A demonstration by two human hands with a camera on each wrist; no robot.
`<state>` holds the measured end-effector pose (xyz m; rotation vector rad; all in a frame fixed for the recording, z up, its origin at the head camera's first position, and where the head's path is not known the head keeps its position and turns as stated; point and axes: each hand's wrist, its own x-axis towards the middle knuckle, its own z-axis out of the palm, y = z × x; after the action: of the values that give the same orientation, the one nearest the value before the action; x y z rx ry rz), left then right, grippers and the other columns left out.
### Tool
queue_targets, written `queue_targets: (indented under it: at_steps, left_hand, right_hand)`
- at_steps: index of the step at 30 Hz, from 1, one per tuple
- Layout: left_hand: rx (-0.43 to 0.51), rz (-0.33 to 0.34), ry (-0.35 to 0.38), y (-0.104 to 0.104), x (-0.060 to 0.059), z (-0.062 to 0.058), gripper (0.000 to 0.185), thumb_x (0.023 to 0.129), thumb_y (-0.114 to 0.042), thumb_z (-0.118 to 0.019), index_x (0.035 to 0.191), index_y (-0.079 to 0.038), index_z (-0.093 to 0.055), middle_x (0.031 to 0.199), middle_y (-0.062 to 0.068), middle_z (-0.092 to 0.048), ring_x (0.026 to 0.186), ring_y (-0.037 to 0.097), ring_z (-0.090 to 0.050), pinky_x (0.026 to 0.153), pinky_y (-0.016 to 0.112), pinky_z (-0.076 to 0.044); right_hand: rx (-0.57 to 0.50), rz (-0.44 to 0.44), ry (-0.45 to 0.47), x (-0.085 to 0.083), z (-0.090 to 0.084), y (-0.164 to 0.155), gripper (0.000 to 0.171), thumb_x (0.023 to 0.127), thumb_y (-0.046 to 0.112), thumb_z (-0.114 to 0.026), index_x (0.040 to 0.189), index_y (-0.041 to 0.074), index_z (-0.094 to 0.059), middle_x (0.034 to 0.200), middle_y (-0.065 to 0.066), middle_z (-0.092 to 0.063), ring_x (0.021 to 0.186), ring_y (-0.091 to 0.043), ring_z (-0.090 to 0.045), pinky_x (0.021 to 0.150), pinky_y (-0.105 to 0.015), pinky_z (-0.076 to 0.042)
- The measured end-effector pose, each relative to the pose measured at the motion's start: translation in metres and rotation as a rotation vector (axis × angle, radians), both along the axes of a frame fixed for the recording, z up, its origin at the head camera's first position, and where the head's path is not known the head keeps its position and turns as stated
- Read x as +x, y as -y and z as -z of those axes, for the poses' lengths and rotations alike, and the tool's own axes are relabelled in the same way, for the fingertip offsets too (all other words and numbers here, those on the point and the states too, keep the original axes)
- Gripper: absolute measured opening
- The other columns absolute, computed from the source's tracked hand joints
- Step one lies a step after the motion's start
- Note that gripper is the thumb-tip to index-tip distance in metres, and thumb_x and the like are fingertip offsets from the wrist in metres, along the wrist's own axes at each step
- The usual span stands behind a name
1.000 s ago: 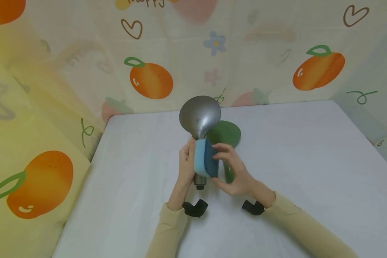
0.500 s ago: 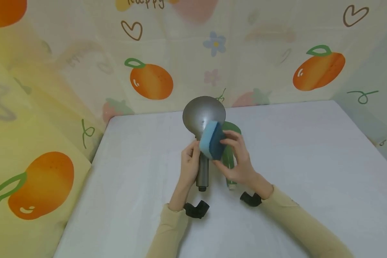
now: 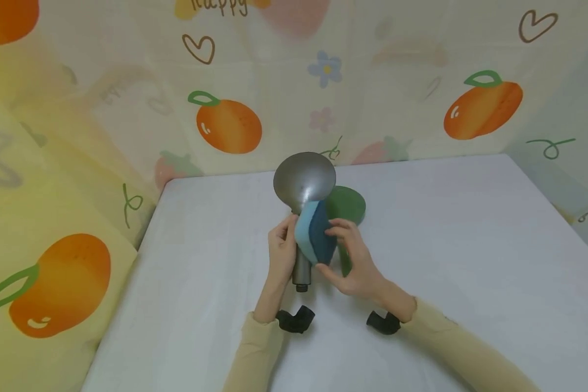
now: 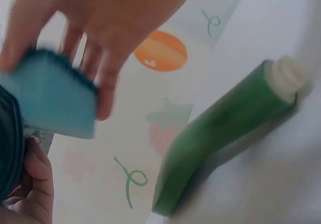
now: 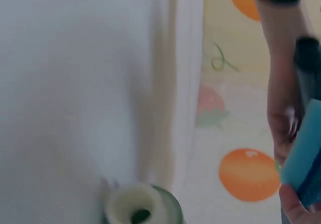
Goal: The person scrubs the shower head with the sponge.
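Observation:
My left hand (image 3: 281, 253) grips the handle of a grey shower head (image 3: 304, 177), its round head tilted up and away, raised above the table. In my right hand (image 3: 360, 267), a two-tone blue sponge (image 3: 323, 234) is pinched between thumb and fingers. The sponge's light side faces the shower head's handle and overlaps its upper part; the left wrist view shows the sponge (image 4: 55, 96) close against the dark handle. Behind the right hand lies a green shower head (image 3: 349, 204) on the table, its threaded pale end (image 4: 288, 76) visible in the left wrist view.
A white-covered table (image 3: 451, 234) spreads around the hands. Beyond its back edge hangs a patterned cloth (image 3: 382, 65) with oranges, hearts and flowers. Black wrist mounts (image 3: 296, 320) sit under both forearms.
The sponge in my right hand went up towards the shower head's round part, then came back down along the handle. The grey shower head shifted slightly right, then back left.

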<state>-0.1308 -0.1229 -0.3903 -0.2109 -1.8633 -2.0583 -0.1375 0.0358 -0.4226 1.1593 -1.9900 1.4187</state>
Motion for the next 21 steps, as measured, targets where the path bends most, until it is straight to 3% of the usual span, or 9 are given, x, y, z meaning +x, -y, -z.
queue_targets:
  at_steps: [5,8,10,14,18,21]
  left_hand:
    - [0.012,-0.078,0.06,0.01,-0.011,0.02,0.034,0.097,-0.007,-0.046,0.063,-0.001,-0.044,0.056,-0.005,-0.037,0.053,0.007,-0.036,0.051,0.02,-0.03]
    - [0.021,-0.126,0.127,0.016,-0.018,0.032,0.033,0.096,-0.012,-0.05,0.068,0.006,-0.051,0.058,-0.004,-0.041,0.056,0.008,-0.038,0.052,0.021,-0.032]
    - [0.012,-0.139,0.167,0.02,-0.02,0.038,0.033,0.096,-0.015,-0.052,0.074,0.01,-0.055,0.061,-0.004,-0.045,0.059,0.008,-0.041,0.055,0.021,-0.034]
    - [-0.07,-0.164,0.229,0.031,-0.023,0.045,0.031,0.094,-0.016,-0.056,0.088,0.014,-0.063,0.069,0.001,-0.055,0.065,0.009,-0.047,0.062,0.022,-0.039]
    - [-0.167,-0.197,0.305,0.043,-0.024,0.05,0.027,0.092,-0.011,-0.057,0.098,0.014,-0.065,0.083,0.015,-0.065,0.07,0.008,-0.052,0.065,0.02,-0.042]
    - [-0.217,-0.201,0.363,0.048,-0.025,0.052,0.027,0.092,-0.01,-0.056,0.102,0.013,-0.064,0.089,0.022,-0.065,0.067,0.008,-0.052,0.062,0.019,-0.043]
  right_hand:
    - [0.144,-0.118,0.042,0.021,0.01,-0.007,0.053,0.085,0.039,-0.061,0.116,-0.001,-0.045,0.124,-0.02,-0.04,0.11,-0.029,-0.042,0.072,-0.037,-0.047]
    - [0.2,-0.166,0.036,0.027,0.008,-0.015,0.052,0.085,0.035,-0.063,0.118,0.0,-0.044,0.123,-0.017,-0.04,0.108,-0.025,-0.043,0.078,-0.033,-0.046]
    - [0.229,-0.151,0.048,0.027,0.006,-0.022,0.053,0.084,0.034,-0.064,0.119,0.0,-0.043,0.123,-0.016,-0.04,0.109,-0.023,-0.043,0.081,-0.031,-0.045]
    - [0.29,0.036,0.146,0.022,-0.004,-0.045,0.057,0.08,0.029,-0.07,0.121,0.0,-0.043,0.121,-0.014,-0.042,0.106,-0.022,-0.045,0.078,-0.031,-0.047]
    - [0.415,0.311,0.387,0.013,-0.014,-0.072,0.06,0.081,0.026,-0.07,0.125,0.002,-0.037,0.119,-0.017,-0.04,0.101,-0.028,-0.048,0.078,-0.042,-0.046]
    - [0.526,0.443,0.556,0.009,-0.018,-0.088,0.06,0.084,0.031,-0.065,0.126,0.002,-0.033,0.116,-0.022,-0.038,0.095,-0.035,-0.05,0.08,-0.049,-0.045]
